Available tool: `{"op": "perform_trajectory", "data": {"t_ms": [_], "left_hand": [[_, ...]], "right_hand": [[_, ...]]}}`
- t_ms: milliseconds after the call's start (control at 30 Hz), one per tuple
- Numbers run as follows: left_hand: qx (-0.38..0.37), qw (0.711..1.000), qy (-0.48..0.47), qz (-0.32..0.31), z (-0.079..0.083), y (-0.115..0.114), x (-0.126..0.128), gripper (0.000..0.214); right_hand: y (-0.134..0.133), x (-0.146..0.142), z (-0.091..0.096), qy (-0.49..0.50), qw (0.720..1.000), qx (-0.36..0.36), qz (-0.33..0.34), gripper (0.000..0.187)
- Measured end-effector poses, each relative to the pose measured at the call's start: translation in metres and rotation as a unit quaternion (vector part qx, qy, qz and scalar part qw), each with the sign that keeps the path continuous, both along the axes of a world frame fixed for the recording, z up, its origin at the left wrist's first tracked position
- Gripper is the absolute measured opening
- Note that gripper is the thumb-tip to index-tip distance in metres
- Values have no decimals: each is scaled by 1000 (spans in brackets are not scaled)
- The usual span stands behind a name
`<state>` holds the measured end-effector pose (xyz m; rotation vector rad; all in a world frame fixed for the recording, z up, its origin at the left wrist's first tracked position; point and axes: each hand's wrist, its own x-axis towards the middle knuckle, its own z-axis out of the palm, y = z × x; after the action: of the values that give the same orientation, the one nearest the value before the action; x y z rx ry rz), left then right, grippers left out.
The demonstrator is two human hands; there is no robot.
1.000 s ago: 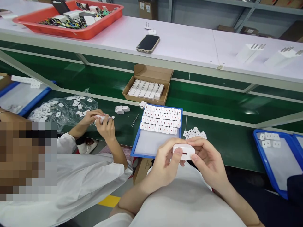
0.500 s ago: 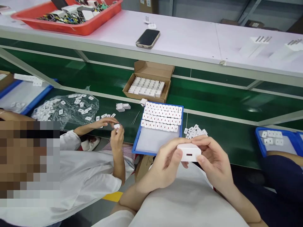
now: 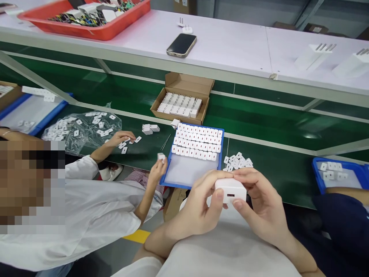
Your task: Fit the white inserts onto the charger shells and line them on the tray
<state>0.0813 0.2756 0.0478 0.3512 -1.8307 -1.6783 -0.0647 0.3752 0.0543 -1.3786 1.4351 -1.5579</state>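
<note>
Between both hands, close to my chest, is a white USB charger (image 3: 230, 186) with its port face turned toward me. My left hand (image 3: 206, 200) is closed on its left side, thumb against the front face. My right hand (image 3: 258, 200) grips the right side, its thumb on the front just below the port and its fingers over the top. The charger's far side is hidden. Beyond my hands lies a blue-rimmed tray (image 3: 184, 173) with rows of white chargers (image 3: 196, 142). Small white end pieces (image 3: 238, 161) are heaped right of the tray.
A cardboard box (image 3: 180, 105) of chargers stands behind the tray, near tweezers (image 3: 165, 142). On the shelf above are a phone (image 3: 181, 45) and a red bin (image 3: 106, 32). At left a co-worker's hand (image 3: 158, 169) holds a charger; another person's sleeve (image 3: 343, 215) is at right.
The charger has tipped a little in my hands, and my right thumb has slid left to below the port. The co-worker's right hand has moved toward the tray, the left toward loose pieces.
</note>
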Motion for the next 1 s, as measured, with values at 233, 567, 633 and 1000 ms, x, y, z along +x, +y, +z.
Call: {"op": "perform_trajectory", "data": {"t_ms": [233, 567, 633, 1000], "left_hand": [[-85, 996, 3, 7, -2, -1, -6, 37], [-41, 999, -25, -8, -2, -5, -10, 39], [-34, 999, -30, -2, -3, -6, -11, 36], [-64, 998, 17, 18, -6, -11, -14, 43]], "right_hand": [[-2, -6, -3, -35, 999, -11, 14, 26], [-10, -11, -5, -39, 999, -20, 10, 21], [-12, -12, -7, -36, 999, -21, 8, 20], [-16, -18, -13, -55, 997, -35, 28, 25]]}}
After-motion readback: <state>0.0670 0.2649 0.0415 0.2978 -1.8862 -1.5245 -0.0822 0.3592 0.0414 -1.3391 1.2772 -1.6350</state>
